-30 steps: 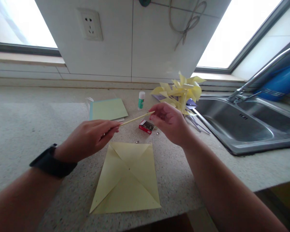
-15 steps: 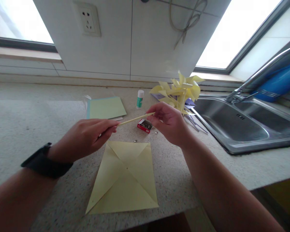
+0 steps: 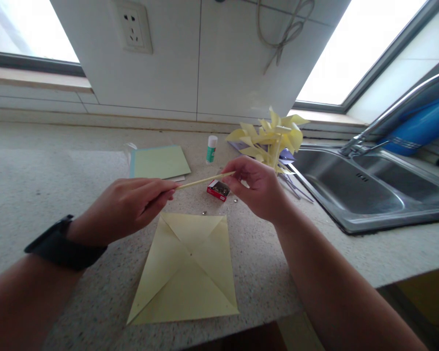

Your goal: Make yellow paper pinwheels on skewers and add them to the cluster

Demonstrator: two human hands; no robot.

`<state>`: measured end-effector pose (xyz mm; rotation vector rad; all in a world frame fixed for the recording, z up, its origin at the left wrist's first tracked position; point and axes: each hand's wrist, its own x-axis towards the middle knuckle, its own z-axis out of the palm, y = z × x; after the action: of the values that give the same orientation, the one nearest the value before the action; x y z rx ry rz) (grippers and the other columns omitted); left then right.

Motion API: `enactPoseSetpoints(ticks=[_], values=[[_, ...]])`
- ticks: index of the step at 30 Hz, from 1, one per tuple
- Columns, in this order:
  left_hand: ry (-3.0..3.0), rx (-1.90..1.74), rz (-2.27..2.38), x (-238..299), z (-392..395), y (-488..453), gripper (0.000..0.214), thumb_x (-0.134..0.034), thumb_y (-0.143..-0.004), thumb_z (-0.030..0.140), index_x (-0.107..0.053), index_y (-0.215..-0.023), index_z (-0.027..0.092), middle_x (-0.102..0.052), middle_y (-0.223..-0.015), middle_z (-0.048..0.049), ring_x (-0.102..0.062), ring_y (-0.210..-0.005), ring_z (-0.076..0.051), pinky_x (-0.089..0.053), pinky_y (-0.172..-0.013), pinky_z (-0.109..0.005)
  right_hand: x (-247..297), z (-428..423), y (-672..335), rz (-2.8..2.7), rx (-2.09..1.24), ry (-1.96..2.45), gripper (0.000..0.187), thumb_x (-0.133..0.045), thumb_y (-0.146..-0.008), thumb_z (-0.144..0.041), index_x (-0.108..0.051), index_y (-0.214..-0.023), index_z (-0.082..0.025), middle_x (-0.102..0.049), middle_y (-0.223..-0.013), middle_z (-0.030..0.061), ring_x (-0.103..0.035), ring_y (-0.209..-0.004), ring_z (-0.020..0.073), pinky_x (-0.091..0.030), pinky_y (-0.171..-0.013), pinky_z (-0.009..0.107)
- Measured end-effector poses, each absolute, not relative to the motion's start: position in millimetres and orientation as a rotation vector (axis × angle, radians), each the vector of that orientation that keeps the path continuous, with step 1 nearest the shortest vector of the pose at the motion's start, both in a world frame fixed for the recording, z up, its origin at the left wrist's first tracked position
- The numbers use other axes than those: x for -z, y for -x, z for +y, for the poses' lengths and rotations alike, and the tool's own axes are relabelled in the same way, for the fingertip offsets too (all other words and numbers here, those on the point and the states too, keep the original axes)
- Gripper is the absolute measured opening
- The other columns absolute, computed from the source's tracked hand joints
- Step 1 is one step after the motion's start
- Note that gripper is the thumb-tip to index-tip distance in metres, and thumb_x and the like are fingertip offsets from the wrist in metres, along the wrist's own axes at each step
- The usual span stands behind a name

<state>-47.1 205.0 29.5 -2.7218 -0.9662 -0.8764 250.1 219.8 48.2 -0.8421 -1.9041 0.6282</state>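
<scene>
A thin pale yellow paper stick (image 3: 201,181) is stretched between my two hands above the counter. My left hand (image 3: 131,202), with a black band on its wrist, pinches the near-left end. The other end is between the thumb and fingers of my right hand (image 3: 254,183). Below them a yellow paper square (image 3: 190,278) lies flat, with diagonal lines running toward a small dot in its middle. Just behind the stick sits a small red open box (image 3: 218,190) of metal thumbtacks. One loose tack (image 3: 204,213) lies by the square's top edge, another (image 3: 236,201) beside the box.
A glue stick (image 3: 211,149) stands upright behind the box. Green and blue paper sheets (image 3: 161,162) lie at back left. Yellow paper pinwheels (image 3: 274,139) are heaped at back right, beside the steel sink (image 3: 346,183). The counter's front edge runs close below the square.
My left hand has shifted slightly left and the stick lies a little flatter. Both hands keep their hold on it; the paper square and box stay put.
</scene>
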Motion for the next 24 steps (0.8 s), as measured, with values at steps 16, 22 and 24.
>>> enactPoseSetpoints(ticks=[16,22,24], values=[[2.714,0.91,-0.968,-30.5,203.7,46.9,0.023,-0.052,-0.102,0.026,-0.066,-0.12,0.019,-0.077,-0.095,-0.0067,-0.073,-0.076,-0.019,-0.057,-0.07,-0.032,-49.1,217.9,-251.5,-1.897,-0.594,0.83,0.003,-0.066,-0.09,-0.023,-0.068,-0.092,-0.021,-0.065,-0.076,-0.0013,-0.057,-0.068,0.0127,-0.046,-0.063,0.031],[2.719,0.899,-0.979,-31.8,202.9,47.3,0.023,-0.051,-0.103,0.026,-0.066,-0.119,0.018,-0.077,-0.096,-0.0068,-0.073,-0.076,-0.018,-0.055,-0.069,-0.03,-49.6,217.6,-249.6,-1.901,-0.614,0.845,0.002,-0.065,-0.09,-0.023,-0.065,-0.088,-0.022,-0.066,-0.078,-0.0005,-0.058,-0.07,0.0133,-0.046,-0.062,0.031],[2.717,0.887,-0.991,-32.2,202.8,47.4,0.023,-0.051,-0.103,0.026,-0.065,-0.119,0.018,-0.078,-0.097,-0.0073,-0.073,-0.078,-0.018,-0.055,-0.069,-0.031,-50.1,217.8,-248.5,-1.903,-0.613,0.856,0.002,-0.065,-0.089,-0.023,-0.065,-0.088,-0.022,-0.066,-0.077,-0.0006,-0.057,-0.069,0.0131,-0.045,-0.061,0.031]])
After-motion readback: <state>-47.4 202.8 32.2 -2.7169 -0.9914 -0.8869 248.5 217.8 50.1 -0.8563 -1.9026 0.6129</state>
